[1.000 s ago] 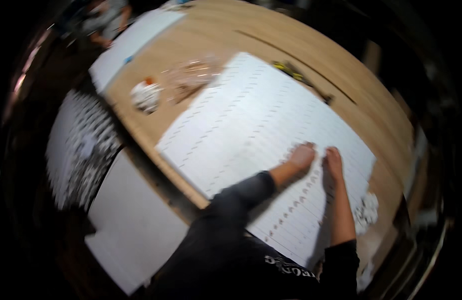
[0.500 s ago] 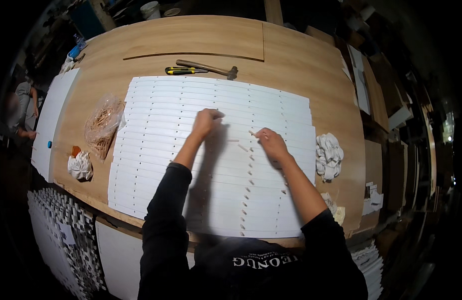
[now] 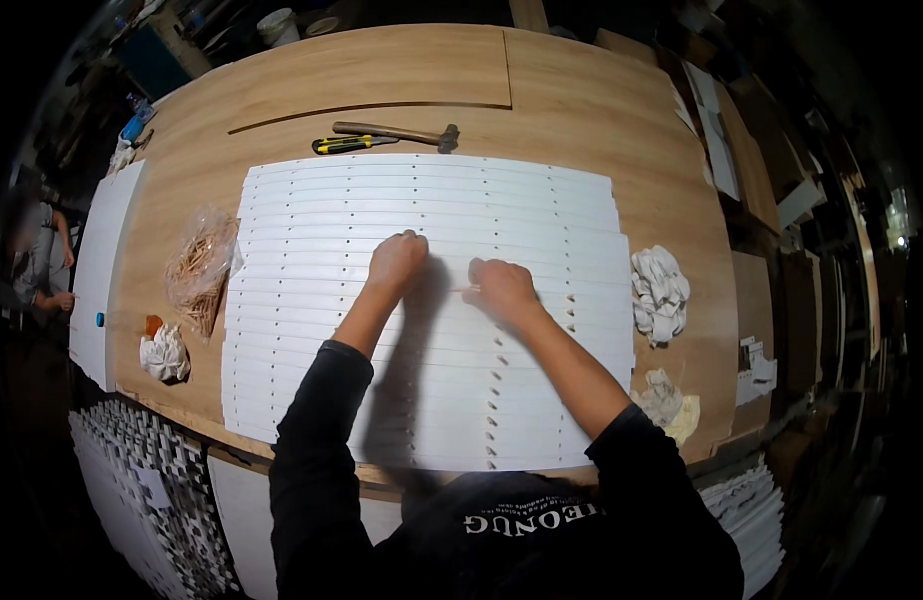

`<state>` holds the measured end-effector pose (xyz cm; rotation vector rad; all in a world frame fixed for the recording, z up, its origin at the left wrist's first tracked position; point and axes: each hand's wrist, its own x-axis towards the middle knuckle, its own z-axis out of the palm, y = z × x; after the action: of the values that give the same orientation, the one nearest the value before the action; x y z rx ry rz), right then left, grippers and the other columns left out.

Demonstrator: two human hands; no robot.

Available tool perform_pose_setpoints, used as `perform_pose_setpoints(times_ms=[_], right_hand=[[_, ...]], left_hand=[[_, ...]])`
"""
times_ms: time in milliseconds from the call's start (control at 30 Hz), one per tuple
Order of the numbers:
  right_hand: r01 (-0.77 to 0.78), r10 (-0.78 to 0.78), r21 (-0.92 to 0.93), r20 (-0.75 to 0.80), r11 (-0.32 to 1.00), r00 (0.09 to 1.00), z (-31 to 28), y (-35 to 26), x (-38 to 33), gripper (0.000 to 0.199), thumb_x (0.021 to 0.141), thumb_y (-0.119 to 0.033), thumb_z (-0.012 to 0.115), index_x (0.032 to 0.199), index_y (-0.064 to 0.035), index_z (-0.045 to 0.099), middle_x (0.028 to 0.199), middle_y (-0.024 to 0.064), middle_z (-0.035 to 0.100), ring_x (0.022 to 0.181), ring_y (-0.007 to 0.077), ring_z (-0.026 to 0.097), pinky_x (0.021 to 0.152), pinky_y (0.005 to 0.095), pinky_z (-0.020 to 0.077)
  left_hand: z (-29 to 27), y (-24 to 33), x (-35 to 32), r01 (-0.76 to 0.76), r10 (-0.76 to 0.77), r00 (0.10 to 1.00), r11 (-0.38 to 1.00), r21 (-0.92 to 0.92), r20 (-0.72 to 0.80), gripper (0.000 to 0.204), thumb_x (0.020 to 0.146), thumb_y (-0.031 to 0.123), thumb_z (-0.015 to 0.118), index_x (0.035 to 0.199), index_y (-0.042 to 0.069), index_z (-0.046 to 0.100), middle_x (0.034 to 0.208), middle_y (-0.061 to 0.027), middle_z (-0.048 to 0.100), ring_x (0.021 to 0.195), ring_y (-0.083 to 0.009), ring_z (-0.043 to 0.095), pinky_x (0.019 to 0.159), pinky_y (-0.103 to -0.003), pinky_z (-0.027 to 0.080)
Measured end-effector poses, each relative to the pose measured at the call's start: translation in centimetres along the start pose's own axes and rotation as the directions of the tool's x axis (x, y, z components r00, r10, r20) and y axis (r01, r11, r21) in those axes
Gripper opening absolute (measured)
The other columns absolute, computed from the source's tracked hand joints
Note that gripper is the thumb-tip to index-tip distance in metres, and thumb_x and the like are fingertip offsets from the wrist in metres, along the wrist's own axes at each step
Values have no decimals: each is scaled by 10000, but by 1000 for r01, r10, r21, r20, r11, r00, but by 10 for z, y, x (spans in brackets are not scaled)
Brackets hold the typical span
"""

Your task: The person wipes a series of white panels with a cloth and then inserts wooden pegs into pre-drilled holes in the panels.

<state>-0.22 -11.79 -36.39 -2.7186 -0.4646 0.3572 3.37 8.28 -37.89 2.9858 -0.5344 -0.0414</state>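
Observation:
White strips [image 3: 311,300] lie side by side across the table, with rows of small holes running over them. Short wooden dowels [image 3: 492,405] stick up from one row of holes on the near right side. My left hand [image 3: 398,262] hovers over the middle of the strips, its fingers curled closed; what they hold, if anything, is hidden. To the right of it, my right hand [image 3: 505,288] is low over the strips, thumb and fingers pinched together at a loose pale dowel [image 3: 460,291]. Part of the dowel row is covered by this hand.
Beyond the strips lie a hammer [image 3: 401,131] and a yellow-black utility knife [image 3: 346,145]. A clear bag of dowels [image 3: 196,265] sits at the left, near a crumpled white glove [image 3: 164,354]. More white cloth [image 3: 659,295] lies at the right. Another person [image 3: 46,250] is at far left.
My right hand has moved left and slightly nearer, from the dowel row to the loose dowel. My left hand has dropped a little nearer and its fingers are curled tighter. The view has shifted slightly.

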Motion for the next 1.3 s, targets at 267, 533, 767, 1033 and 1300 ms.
perform_pose_setpoints(times_ms=[267,533,767,1033,1300], right_hand=[[-40,45,-58,87,998,995,3,2,0,253,782,-282,630,888,-54,661,889,148,654,836,311,637,721,417,508],[-76,89,221,-49,972,995,39,17,15,225,681,-249,591,730,-53,690,814,177,668,801,328,646,721,432,509],[-215,549,774,-198,596,812,44,0,19,239,784,-212,483,796,4,583,795,230,645,762,375,641,677,473,497],[-4,119,555,-171,832,978,12,-3,11,278,848,-278,532,996,-51,592,964,161,646,909,311,627,761,433,508],[-55,89,264,-120,963,989,41,29,20,340,849,-345,548,1026,-56,533,914,145,644,858,316,628,709,426,501]], left_hand=[[14,0,15,-35,36,997,999,-8,71,145,782,116,517,711,56,629,906,-181,613,850,-316,623,723,-404,523],[31,59,-10,-248,215,967,920,-303,-140,305,701,232,664,954,64,636,925,-154,608,885,-357,573,780,-435,473],[48,-1,-37,-220,170,958,953,-211,-231,96,776,82,540,826,11,581,794,-129,576,744,-305,560,657,-405,459],[61,-29,-32,-15,-160,956,812,-584,-248,206,821,158,528,936,-1,590,834,-117,617,775,-234,582,724,-337,473],[25,16,-8,152,-298,954,430,-890,19,216,836,90,618,1002,-47,635,803,-93,653,727,-135,620,646,-260,533]])
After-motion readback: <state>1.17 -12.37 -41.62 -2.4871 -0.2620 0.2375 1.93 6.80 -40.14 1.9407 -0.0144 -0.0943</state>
